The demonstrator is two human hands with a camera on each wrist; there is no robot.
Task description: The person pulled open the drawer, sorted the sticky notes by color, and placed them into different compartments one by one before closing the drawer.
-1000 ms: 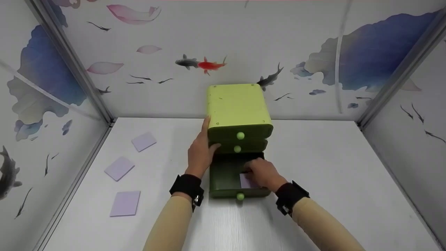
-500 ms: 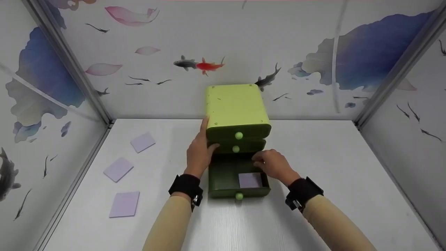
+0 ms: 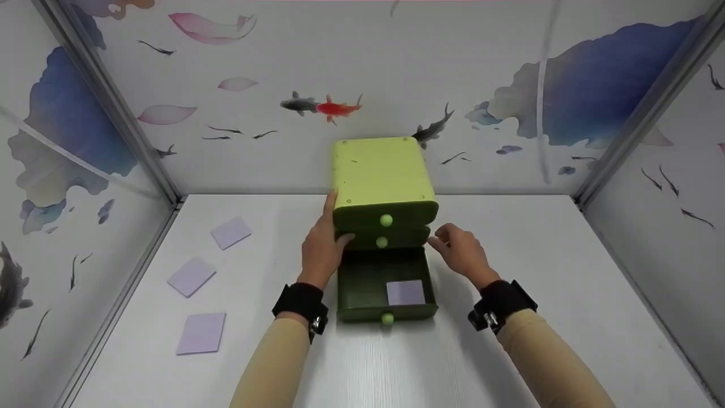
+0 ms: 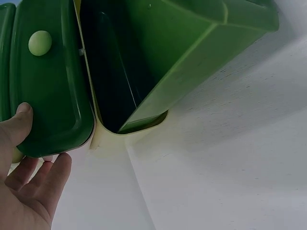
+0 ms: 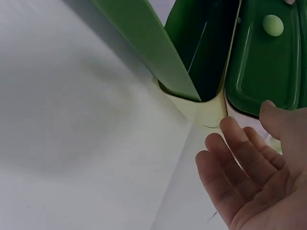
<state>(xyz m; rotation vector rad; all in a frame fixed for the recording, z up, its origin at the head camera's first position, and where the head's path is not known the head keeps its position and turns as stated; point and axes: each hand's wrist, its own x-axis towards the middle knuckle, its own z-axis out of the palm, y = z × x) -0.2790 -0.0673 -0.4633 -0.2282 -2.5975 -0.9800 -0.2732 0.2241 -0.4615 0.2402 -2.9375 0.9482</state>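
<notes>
A lime-green cabinet with dark green drawers stands near the back wall. Its bottom drawer is pulled out, and a thin lilac square lies flat inside at the right front. My left hand grips the cabinet's left side; in the left wrist view its thumb presses the middle drawer's front while the fingers lie along the side. Beside the cabinet's right side is my right hand, fingers loosely bent and holding nothing. The right wrist view has its fingertips right by the cabinet's side.
On the left of the white table several more lilac squares lie apart, including a far one, a middle one and a near one. Printed walls enclose the table at the back and both sides.
My right hand has come up out of the bottom drawer and moved right, beside the cabinet. The lilac square it covered lies in full view in the drawer. My left hand keeps its grip.
</notes>
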